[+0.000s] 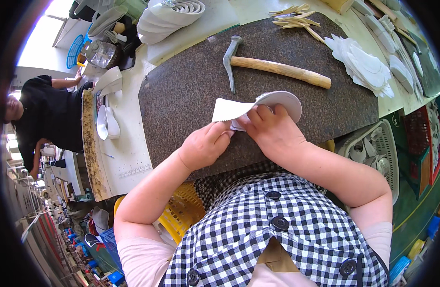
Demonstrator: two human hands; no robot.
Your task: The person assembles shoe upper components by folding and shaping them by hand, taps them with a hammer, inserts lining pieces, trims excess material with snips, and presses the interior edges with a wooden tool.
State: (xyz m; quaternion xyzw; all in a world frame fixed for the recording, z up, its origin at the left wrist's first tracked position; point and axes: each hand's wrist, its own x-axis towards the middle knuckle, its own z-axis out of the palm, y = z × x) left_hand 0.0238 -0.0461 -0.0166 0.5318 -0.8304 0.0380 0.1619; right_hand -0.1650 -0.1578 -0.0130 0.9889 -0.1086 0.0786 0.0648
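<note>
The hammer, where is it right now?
In the head view, the hammer lies slightly right of centre on the dark speckled board, just beyond the held white curved piece.

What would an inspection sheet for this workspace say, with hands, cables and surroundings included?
Surface: speckled dark-brown slab on a pale table.
Job's things: curved white sheet-like piece, held over the slab.
Clutter: metal-headed, wooden-handled hammer; thin tan strips; flat white cutouts.
Hands: left hand holds the piece's near edge; right hand holds its right part.
Cables: nothing seen on the slab.
Surroundings: person in black clothing at left; pale perforated plastic basket holding white scraps at right.
</note>
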